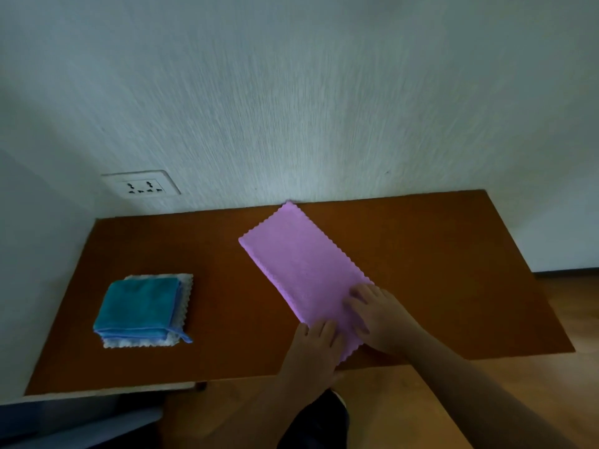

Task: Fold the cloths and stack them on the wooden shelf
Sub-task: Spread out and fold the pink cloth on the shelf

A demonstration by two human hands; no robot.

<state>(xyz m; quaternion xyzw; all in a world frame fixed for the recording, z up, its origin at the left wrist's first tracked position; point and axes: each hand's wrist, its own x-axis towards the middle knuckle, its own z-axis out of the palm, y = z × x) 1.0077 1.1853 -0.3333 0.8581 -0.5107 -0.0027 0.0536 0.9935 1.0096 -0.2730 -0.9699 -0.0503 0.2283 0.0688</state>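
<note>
Two grips released (flat) | left hand (pixel 316 348), right hand (pixel 379 312) | pressing pink cloth (pixel 301 264) near end

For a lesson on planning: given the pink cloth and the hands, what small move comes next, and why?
Probably lift the pink cloth's near end and fold it over to the far end. It lies as a long strip on the shelf, the left hand and right hand rest on its near end, and the stack is squarer.

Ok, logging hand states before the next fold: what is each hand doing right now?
Left hand: fingers on near edge of pink cloth; grip cannot be told.
Right hand: open, resting on the pink cloth.
</note>
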